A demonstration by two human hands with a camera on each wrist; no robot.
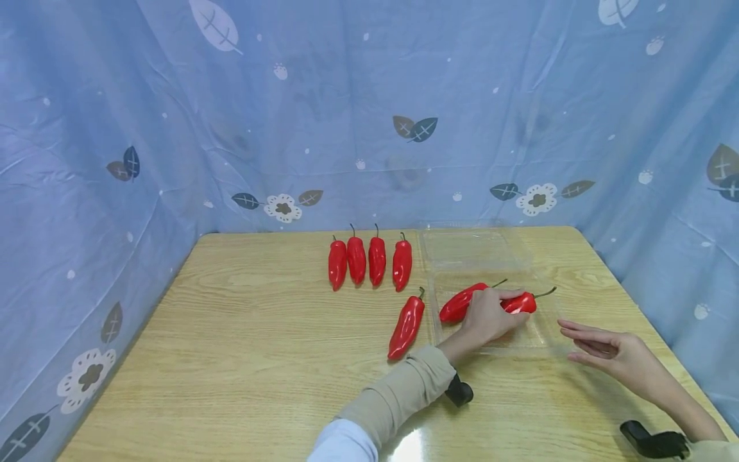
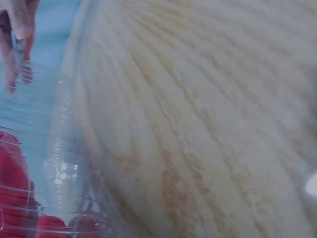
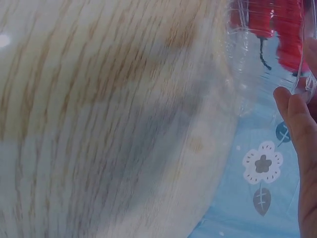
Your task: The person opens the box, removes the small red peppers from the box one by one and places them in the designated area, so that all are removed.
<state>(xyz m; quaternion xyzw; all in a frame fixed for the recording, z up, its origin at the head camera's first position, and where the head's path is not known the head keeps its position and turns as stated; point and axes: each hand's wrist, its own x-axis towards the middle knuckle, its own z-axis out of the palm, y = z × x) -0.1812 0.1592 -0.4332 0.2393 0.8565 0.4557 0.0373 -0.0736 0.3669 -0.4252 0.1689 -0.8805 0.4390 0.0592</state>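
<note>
In the head view my left hand (image 1: 489, 316) reaches into the clear plastic box (image 1: 487, 351) and grips a red pepper (image 1: 524, 303), thumb and fingers on either side of it. The pepper's green stem points right. Another red pepper (image 1: 458, 304) lies in the box just left of this hand, its stem end partly behind the fingers. Close to the box's right side, my right hand (image 1: 614, 359) is held with fingers extended and nothing in them. In the right wrist view its fingers (image 3: 299, 124) overlap the box corner, and red peppers (image 3: 290, 39) show through the plastic.
The box's clear lid (image 1: 470, 249) lies folded back behind it. One red pepper (image 1: 407, 327) rests on the wooden table (image 1: 248, 359) left of the box. Several more red peppers (image 1: 356, 262) stand in a row farther back. A blue patterned curtain (image 1: 358, 115) encloses the table.
</note>
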